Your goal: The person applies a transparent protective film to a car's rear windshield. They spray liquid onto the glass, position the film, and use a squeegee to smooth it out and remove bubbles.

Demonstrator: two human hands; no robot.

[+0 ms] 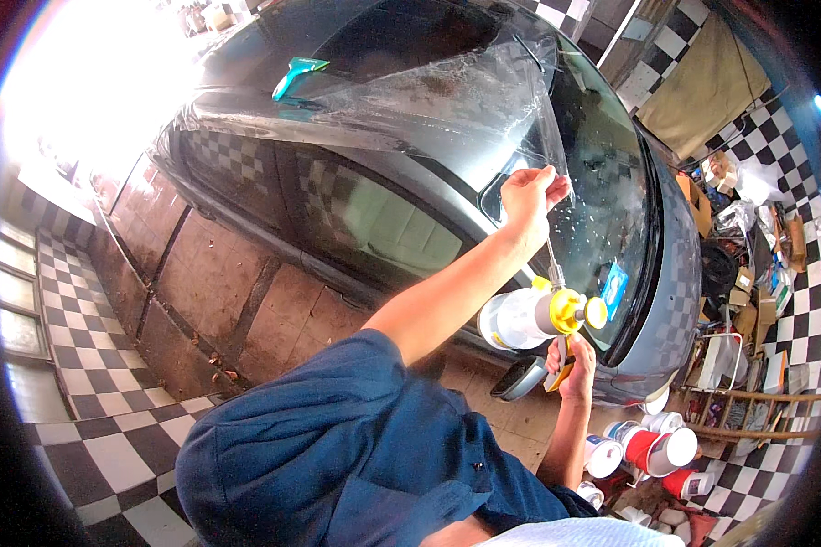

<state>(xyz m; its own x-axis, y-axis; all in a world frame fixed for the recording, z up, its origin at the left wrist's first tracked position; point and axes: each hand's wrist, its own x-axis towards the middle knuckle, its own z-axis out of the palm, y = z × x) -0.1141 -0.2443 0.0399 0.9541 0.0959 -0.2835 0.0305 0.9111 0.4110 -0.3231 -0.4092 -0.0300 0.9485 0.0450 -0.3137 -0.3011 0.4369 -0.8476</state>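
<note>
My left hand [531,199] is closed, its fingers pinching the edge of a clear film [401,96] above the car's windshield corner. The film lies wrinkled and wet over the dark car roof [456,150]. My right hand [572,366] is wrapped round the yellow handle of a pump sprayer [518,317]. The sprayer has a translucent white bottle, a yellow top and a thin metal wand reaching up towards my left hand. Water drops dot the windshield [588,210]. A teal squeegee [294,77] rests on the film-covered roof.
A blue flat scraper [615,290] lies low on the windshield. The side mirror [519,378] juts out below the sprayer. Several paint buckets [648,448] stand by the car's front, near a wooden ladder [757,410]. Boxes and clutter [743,273] line the checkered wall.
</note>
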